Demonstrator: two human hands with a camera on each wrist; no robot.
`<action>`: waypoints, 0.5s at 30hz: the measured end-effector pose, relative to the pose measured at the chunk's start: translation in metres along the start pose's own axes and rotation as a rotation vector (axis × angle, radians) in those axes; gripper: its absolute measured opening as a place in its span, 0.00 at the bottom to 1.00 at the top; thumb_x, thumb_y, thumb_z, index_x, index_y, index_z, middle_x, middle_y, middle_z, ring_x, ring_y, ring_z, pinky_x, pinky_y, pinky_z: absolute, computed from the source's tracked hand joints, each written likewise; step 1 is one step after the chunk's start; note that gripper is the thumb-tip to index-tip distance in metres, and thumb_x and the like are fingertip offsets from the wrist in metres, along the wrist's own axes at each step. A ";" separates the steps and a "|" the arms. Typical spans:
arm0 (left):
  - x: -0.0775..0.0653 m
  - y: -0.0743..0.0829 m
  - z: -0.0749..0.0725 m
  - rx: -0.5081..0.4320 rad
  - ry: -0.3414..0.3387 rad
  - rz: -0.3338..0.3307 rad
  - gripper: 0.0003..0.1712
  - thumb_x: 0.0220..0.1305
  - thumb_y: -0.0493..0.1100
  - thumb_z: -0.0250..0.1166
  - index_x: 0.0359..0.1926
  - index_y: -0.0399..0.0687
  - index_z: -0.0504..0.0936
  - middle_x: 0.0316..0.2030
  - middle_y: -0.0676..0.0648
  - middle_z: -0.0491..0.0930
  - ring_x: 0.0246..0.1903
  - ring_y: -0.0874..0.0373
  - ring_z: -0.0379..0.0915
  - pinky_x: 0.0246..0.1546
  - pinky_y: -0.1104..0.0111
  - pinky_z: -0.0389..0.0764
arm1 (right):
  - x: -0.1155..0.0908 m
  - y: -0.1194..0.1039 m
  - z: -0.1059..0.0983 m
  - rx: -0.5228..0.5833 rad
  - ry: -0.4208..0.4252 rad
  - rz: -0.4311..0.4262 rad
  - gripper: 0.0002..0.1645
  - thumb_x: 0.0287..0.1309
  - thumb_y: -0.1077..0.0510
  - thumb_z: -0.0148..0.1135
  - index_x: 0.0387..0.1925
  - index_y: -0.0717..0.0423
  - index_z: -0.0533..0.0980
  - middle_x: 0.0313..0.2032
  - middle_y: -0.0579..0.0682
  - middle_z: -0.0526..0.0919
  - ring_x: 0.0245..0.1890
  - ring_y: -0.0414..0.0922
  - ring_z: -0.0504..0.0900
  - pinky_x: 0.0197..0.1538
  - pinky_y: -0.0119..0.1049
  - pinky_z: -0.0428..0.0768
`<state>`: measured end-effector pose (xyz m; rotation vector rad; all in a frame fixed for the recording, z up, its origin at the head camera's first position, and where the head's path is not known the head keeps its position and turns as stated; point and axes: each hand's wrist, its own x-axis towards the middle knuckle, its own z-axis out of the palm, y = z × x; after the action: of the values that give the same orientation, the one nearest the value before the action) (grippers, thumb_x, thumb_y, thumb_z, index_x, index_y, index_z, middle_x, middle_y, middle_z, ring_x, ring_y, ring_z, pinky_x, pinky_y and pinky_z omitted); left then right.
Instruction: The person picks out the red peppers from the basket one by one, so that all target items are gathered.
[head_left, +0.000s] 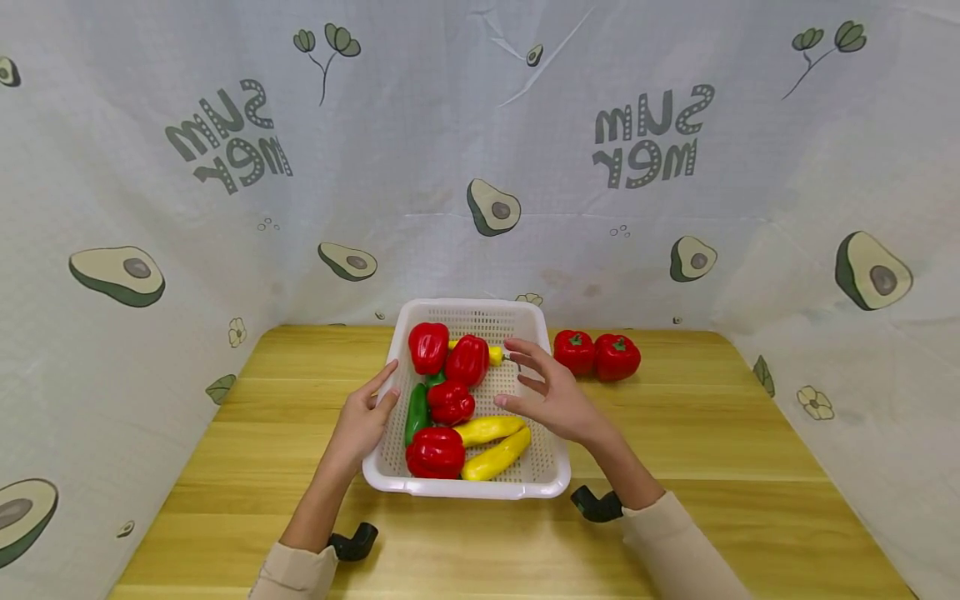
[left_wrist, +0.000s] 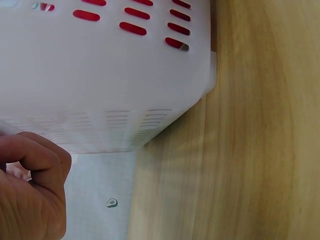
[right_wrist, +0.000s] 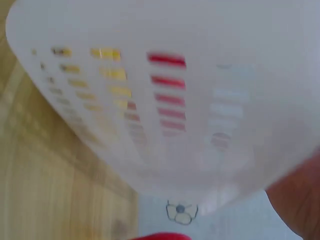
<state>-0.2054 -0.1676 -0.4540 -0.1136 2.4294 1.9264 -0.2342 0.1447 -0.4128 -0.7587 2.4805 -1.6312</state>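
A white perforated plastic basket [head_left: 480, 486] stands on the wooden table, filled with several red bell peppers [head_left: 468, 361], a green pepper [head_left: 417, 414] and long yellow peppers [head_left: 497, 457]. Its left rim is held by my left hand [head_left: 363, 429], thumb at the edge and fingers along the outer wall. In the left wrist view that hand [left_wrist: 37, 185] shows bent fingers beside the basket wall. My right hand [head_left: 558, 400] hovers over the basket's right side, fingers spread and nothing between them. Just under its fingertips lies the stem end of a yellow pepper [head_left: 496, 356].
Two more red bell peppers [head_left: 575, 352] sit side by side on the table [head_left: 712, 433], right of the basket. Behind and at both sides hangs a pale curtain [head_left: 420, 167] printed with avocados. Black wrist mounts [head_left: 354, 542] stick out near both sleeves.
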 end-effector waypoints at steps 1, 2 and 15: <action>0.000 0.000 0.000 0.001 0.000 0.000 0.30 0.79 0.46 0.56 0.77 0.64 0.66 0.56 0.29 0.82 0.43 0.42 0.89 0.35 0.51 0.91 | 0.000 -0.001 0.004 0.002 -0.019 0.000 0.50 0.57 0.52 0.76 0.76 0.42 0.61 0.77 0.51 0.63 0.76 0.59 0.65 0.72 0.60 0.72; 0.000 0.000 0.000 0.001 0.000 0.000 0.30 0.79 0.45 0.56 0.77 0.64 0.66 0.55 0.29 0.83 0.42 0.42 0.89 0.35 0.51 0.91 | 0.000 -0.002 0.008 0.003 -0.037 -0.002 0.50 0.57 0.52 0.76 0.76 0.41 0.61 0.77 0.52 0.63 0.75 0.59 0.65 0.71 0.60 0.72; 0.001 -0.001 0.001 -0.002 0.004 0.008 0.30 0.78 0.44 0.57 0.77 0.63 0.67 0.50 0.29 0.85 0.40 0.43 0.89 0.35 0.51 0.91 | -0.001 -0.018 0.049 -0.069 -0.239 -0.046 0.51 0.54 0.42 0.77 0.75 0.48 0.64 0.73 0.52 0.69 0.71 0.56 0.71 0.68 0.60 0.77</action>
<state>-0.2059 -0.1673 -0.4551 -0.1079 2.4344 1.9341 -0.2107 0.0981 -0.4181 -0.9635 2.3757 -1.3819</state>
